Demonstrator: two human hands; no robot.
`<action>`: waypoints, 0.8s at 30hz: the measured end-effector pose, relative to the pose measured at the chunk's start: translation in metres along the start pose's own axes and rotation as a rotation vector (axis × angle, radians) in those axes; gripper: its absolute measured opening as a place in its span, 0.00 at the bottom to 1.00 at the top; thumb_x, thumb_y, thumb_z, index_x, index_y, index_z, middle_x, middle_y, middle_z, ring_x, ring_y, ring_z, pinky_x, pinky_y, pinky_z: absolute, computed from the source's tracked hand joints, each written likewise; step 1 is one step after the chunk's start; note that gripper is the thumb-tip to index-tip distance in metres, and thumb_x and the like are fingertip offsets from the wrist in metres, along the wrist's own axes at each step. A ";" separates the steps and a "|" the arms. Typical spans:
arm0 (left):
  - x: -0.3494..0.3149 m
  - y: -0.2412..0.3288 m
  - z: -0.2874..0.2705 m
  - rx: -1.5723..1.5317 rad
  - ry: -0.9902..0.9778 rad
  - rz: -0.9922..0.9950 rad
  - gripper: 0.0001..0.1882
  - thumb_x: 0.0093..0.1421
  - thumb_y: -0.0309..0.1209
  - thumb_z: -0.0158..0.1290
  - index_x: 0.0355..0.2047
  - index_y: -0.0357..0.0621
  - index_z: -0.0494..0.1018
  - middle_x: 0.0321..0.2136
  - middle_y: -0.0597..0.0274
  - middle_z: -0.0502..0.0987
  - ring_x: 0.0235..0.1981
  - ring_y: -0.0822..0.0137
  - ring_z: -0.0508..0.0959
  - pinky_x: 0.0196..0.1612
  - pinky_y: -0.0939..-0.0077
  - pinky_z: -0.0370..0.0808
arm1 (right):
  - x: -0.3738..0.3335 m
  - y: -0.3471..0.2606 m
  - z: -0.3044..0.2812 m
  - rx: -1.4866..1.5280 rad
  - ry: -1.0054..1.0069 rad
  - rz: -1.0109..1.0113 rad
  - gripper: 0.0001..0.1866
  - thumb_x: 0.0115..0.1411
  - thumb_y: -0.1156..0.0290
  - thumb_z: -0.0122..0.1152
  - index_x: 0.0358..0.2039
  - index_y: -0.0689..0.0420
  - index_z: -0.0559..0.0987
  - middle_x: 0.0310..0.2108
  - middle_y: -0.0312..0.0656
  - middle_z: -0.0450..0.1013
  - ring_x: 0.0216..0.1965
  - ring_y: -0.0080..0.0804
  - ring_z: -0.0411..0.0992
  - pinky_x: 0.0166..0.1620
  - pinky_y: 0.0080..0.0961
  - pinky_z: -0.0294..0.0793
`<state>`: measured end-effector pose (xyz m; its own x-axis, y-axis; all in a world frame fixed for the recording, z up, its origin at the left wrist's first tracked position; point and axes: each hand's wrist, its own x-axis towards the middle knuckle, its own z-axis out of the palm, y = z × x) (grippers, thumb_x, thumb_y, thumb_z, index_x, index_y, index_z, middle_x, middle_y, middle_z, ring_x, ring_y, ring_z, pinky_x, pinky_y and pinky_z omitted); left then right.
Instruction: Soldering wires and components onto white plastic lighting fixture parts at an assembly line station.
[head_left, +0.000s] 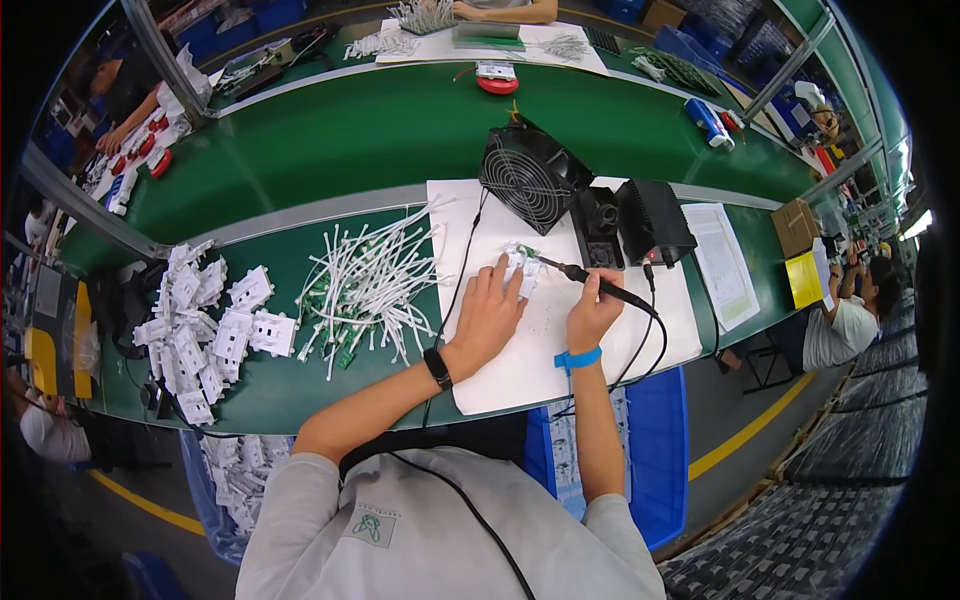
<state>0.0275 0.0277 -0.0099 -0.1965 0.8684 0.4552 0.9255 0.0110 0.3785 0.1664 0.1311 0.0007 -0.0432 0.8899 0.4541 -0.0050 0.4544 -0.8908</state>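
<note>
My right hand (596,312) grips a black soldering iron (575,272) like a pen. Its tip points left and reaches a small green circuit board (527,251) at the top of a white plastic housing (524,280). On that housing rest the fingertips of my left hand (486,312), holding it against the white sheet (520,365); the thumb is hard to make out. To the left lies a heap of white wires with green boards (370,280). Farther left, more white plastic housings (190,325) are piled up.
Behind the work stand a black fan (530,178), a soldering iron stand (600,225) and a black power unit (655,222). Paper sheets (722,265) lie at the right. Blue bins (655,460) sit below the bench edge. A green conveyor belt (400,150) runs beyond; other people work nearby.
</note>
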 end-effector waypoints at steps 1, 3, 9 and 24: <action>0.000 0.000 0.000 0.000 -0.001 -0.002 0.26 0.58 0.31 0.62 0.56 0.35 0.72 0.61 0.41 0.68 0.53 0.47 0.70 0.54 0.57 0.70 | 0.000 0.000 0.000 -0.009 -0.018 0.021 0.05 0.71 0.75 0.52 0.38 0.62 0.74 0.34 0.37 0.71 0.37 0.23 0.69 0.44 0.22 0.70; 0.000 0.001 -0.001 0.012 0.001 0.006 0.26 0.58 0.31 0.62 0.56 0.34 0.72 0.62 0.42 0.67 0.54 0.47 0.69 0.54 0.57 0.69 | 0.000 0.000 -0.001 0.001 -0.018 0.025 0.05 0.71 0.75 0.53 0.38 0.62 0.74 0.34 0.38 0.71 0.36 0.23 0.69 0.44 0.22 0.70; 0.001 0.002 -0.004 0.045 0.033 0.024 0.26 0.57 0.32 0.59 0.54 0.31 0.74 0.60 0.40 0.69 0.51 0.52 0.70 0.51 0.62 0.69 | 0.003 0.005 -0.001 -0.015 -0.033 -0.002 0.04 0.71 0.75 0.53 0.38 0.62 0.74 0.34 0.38 0.71 0.35 0.23 0.69 0.43 0.22 0.71; 0.000 0.001 -0.004 0.048 0.029 0.016 0.26 0.57 0.33 0.59 0.54 0.32 0.74 0.61 0.40 0.69 0.50 0.52 0.70 0.51 0.63 0.68 | 0.003 0.007 -0.002 -0.048 -0.034 -0.044 0.05 0.70 0.75 0.53 0.37 0.62 0.73 0.32 0.36 0.70 0.34 0.22 0.66 0.40 0.21 0.68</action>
<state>0.0267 0.0260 -0.0061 -0.1904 0.8538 0.4845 0.9429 0.0216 0.3324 0.1679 0.1371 -0.0046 -0.0784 0.8677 0.4909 0.0398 0.4947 -0.8681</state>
